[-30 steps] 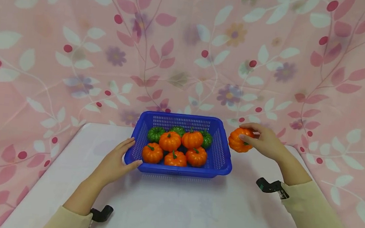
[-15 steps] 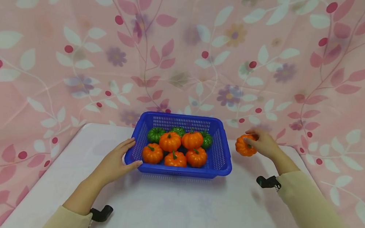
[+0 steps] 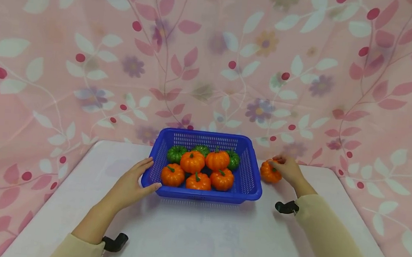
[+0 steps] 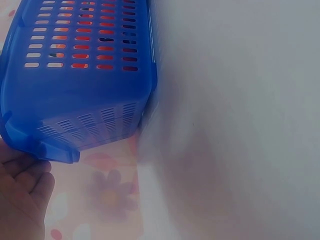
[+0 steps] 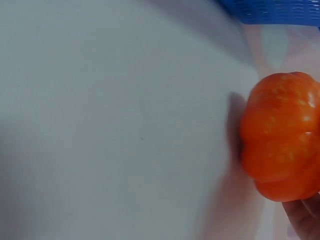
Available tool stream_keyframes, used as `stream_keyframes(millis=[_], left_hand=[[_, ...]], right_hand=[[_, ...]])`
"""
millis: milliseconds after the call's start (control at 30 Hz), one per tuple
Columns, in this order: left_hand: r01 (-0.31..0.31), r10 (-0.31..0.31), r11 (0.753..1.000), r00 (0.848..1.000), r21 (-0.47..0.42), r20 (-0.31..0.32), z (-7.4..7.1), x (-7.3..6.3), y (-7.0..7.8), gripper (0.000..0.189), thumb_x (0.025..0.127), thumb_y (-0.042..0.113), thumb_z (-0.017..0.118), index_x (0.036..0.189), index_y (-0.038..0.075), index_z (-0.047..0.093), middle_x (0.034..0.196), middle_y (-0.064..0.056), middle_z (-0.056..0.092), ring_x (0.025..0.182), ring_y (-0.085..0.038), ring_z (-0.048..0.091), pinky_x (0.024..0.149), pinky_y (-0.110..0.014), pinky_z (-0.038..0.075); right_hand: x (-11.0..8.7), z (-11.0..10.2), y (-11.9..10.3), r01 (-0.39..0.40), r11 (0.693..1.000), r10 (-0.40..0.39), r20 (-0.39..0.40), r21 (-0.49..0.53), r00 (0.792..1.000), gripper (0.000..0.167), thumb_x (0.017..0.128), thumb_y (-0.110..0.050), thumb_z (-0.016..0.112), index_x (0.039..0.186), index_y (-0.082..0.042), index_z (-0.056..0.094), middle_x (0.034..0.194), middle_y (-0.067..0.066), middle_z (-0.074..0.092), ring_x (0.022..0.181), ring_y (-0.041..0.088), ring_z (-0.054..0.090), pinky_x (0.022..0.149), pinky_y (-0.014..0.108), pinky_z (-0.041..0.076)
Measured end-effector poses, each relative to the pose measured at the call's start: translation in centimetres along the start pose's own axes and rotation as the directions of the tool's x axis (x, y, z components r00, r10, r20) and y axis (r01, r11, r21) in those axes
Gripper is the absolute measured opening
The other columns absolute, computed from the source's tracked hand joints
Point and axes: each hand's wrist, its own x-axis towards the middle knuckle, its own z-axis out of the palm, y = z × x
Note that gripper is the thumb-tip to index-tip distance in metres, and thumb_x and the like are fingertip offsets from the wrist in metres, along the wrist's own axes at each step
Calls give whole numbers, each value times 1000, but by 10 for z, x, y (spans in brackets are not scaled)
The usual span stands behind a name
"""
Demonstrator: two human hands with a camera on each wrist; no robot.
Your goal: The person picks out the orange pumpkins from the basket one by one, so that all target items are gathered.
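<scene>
A blue plastic basket (image 3: 218, 194) stands on the white table, with several orange pumpkins (image 3: 198, 181) and three green pumpkins (image 3: 176, 154) visible inside. My left hand (image 3: 126, 187) holds the basket's front left corner, thumb over the front rim and fingers at the left side. In the left wrist view, bent fingers (image 4: 37, 177) lie against the rim. Right of the basket, my right hand (image 3: 289, 170) grips another small orange pumpkin (image 3: 269, 172) from its far right side, close over the table. The right wrist view shows this pumpkin (image 5: 282, 137) large, fingers beneath it partly cut off.
A white cloth covers the table (image 3: 195, 235). Behind it hangs a pink curtain (image 3: 212, 63) with leaves and flowers, which also runs along both sides. A black device (image 3: 116, 242) is strapped at the left wrist, and a similar device (image 3: 286, 207) at the right.
The right hand has carried its pumpkin downward, first swinging right, then back left beside the basket. The left hand and the basket have stayed in place.
</scene>
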Motion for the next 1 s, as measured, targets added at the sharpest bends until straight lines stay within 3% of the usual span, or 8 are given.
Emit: stream_keyframes(millis=[133, 400, 633, 1000], left_hand=[[6, -6, 1000, 1000, 4, 4, 0, 0, 2, 88, 87, 54, 73, 149, -1, 43, 159, -16, 34, 144, -42, 33, 113, -60, 30], [14, -14, 1000, 1000, 5, 3, 0, 0, 3, 85, 88, 49, 74, 149, -1, 43, 159, -16, 34, 145, -42, 32, 113, -61, 30], [14, -14, 1000, 1000, 6, 4, 0, -1, 1, 87, 87, 53, 73, 150, 0, 43, 160, -16, 34, 145, -42, 32, 112, -61, 30], [2, -2, 1000, 1000, 19, 0, 0, 0, 1, 87, 87, 54, 72, 149, -1, 44, 159, -15, 35, 144, -40, 33, 113, -59, 31]], right_hand=[[2, 7, 5, -19, 1000, 19, -18, 16, 1000, 58, 101, -42, 56, 137, 4, 52, 137, 29, 52, 126, 46, 47, 108, 57, 41], [0, 8, 6, -35, 999, 35, 3, -25, 999, 71, 100, -52, 54, 147, 0, 43, 144, 30, 45, 130, 48, 42, 110, 61, 37], [-3, 5, 9, -15, 999, 18, 59, -38, 998, 78, 97, -47, 62, 154, -2, 33, 150, 33, 36, 134, 52, 37, 110, 65, 33], [-3, 4, 19, -13, 1000, 13, 73, -5, 997, 82, 94, -43, 69, 155, -3, 31, 150, 31, 37, 132, 50, 39, 108, 63, 37]])
